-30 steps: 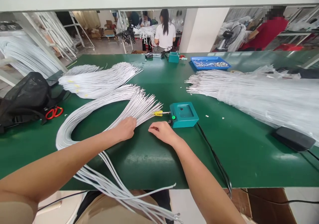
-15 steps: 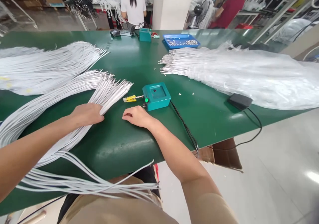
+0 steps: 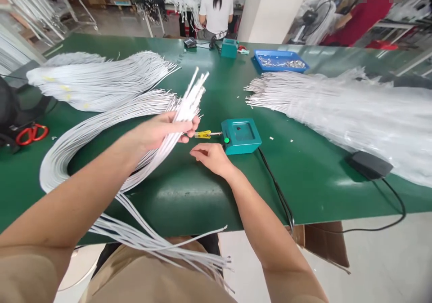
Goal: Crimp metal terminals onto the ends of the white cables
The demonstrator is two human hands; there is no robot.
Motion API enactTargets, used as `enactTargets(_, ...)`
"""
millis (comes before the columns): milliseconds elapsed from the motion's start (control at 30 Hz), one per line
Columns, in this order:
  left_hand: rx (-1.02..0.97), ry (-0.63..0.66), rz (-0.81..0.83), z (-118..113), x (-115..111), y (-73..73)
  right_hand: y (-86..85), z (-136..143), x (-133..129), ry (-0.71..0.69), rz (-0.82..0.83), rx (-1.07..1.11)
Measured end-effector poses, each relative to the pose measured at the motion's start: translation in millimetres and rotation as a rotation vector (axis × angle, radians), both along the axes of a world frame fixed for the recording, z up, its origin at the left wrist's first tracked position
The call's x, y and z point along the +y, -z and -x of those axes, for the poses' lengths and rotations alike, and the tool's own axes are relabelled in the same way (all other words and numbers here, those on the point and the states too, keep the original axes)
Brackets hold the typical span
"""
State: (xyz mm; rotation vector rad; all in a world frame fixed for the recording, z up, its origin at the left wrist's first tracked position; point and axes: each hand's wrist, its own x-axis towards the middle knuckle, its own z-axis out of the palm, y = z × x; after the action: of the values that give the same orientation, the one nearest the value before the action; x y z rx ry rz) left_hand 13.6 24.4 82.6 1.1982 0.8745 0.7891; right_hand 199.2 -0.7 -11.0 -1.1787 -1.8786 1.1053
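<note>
My left hand (image 3: 168,130) is closed round a bunch of white cables (image 3: 191,98) and holds their cut ends raised and tilted up above the table. The rest of this bundle (image 3: 56,168) curves back to the left across the table. My right hand (image 3: 212,157) rests on the table with its fingers curled together and nothing visible in them. Just beyond it sits a teal box-shaped device (image 3: 241,136) with a green button. A yellow clip-like piece (image 3: 203,134) sticks out from its left side, near both hands.
More white cables (image 3: 111,78) lie at the back left; a plastic-wrapped bundle (image 3: 337,105) covers the right side. Loose cables (image 3: 162,249) hang over the front edge. Also on the table are a blue tray (image 3: 281,61), a black pedal (image 3: 369,164) and red-handled scissors (image 3: 32,134). Two people work beyond.
My left hand has lifted the cable ends up from the table and turned them more upright. The right hand stays beside the teal device. The whole view has shifted to the left.
</note>
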Motion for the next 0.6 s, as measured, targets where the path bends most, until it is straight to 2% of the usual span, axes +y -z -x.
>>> enactTargets(100,-0.028,-0.163,0.192,-7,2,30.4,-16.9,0,8,0.156,0.097,0.306)
enactTargets(133,-0.035,-0.194,0.208,-7,3,39.0,-23.6,1,13,0.190,0.128,0.367)
enactTargets(200,-0.037,-0.234,0.202,-6,5,51.8,-35.9,5,25,0.227,0.199,0.409)
enactTargets(300,-0.012,-0.304,0.128,-3,5,62.8,-45.7,15,41,0.249,0.287,0.356)
enactTargets(433,-0.017,-0.301,0.062,0,6,76.2,-37.8,29,50,0.253,0.336,0.395)
enactTargets(600,-0.001,-0.348,0.014,-1,11,89.3,-20.3,35,47,0.239,0.236,0.456)
